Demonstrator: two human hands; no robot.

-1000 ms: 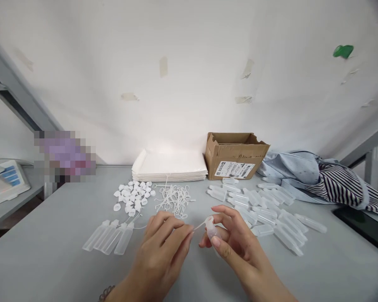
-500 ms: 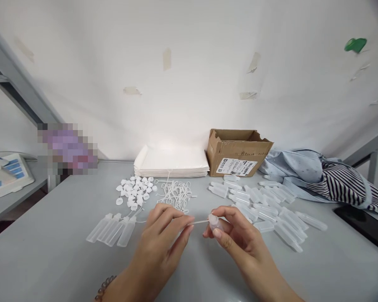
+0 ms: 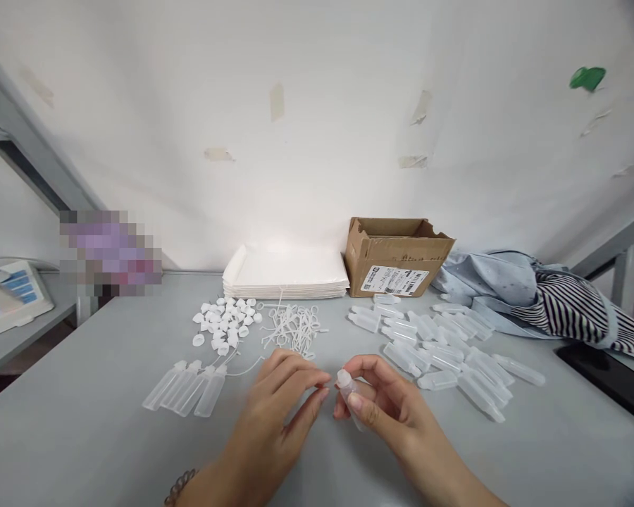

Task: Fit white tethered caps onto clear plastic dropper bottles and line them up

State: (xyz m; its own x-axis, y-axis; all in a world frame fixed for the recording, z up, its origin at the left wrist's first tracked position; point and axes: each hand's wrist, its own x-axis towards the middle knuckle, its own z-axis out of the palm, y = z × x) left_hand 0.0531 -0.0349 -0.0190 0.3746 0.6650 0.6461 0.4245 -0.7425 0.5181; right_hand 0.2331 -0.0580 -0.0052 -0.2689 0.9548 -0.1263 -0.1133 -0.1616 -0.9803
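My right hand (image 3: pixel 383 398) grips a small translucent squeeze bottle (image 3: pixel 355 403) around its body, neck tilted up and to the left. Just left of that neck, my left hand (image 3: pixel 290 405) has thumb and fingertips drawn together in a pinch; anything between them is too small to make out. Beyond the left hand lies a tangled pile of thin white looped straps (image 3: pixel 296 327). Small white pointed caps (image 3: pixel 225 320) are heaped beside it. Several bottles with straps (image 3: pixel 210 391) lie in a row to the left.
Many loose translucent bottles (image 3: pixel 446 355) lie on the right. At the back are a stack of white padded envelopes (image 3: pixel 288 271) and an open cardboard box (image 3: pixel 396 260). Folded cloth (image 3: pixel 491 282) and a black flat object (image 3: pixel 602 377) are at far right.
The strap stretched between my left fingers and the bottle neck is no longer visible there. The bottle has tilted, showing more of its body, and the view has shifted slightly.
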